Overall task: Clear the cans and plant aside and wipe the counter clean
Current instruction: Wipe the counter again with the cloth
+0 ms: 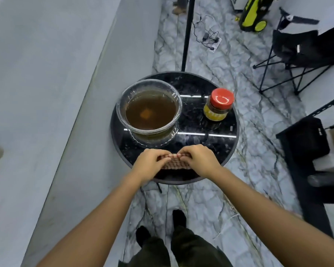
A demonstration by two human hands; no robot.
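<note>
Both hands are down together on the cloth, left hand and right hand each with fingers curled onto its far edge, bunching it at the near rim of the round black surface, so this looks like the wiping step just getting set up. Beyond the cloth the big bowl of brown liquid and the red-lidded jar sit on the surface, neither cleared off, so the next move wants short, careful strokes or shifting them first. Open room is the strip around the cloth, with the rim right behind it.
</note>
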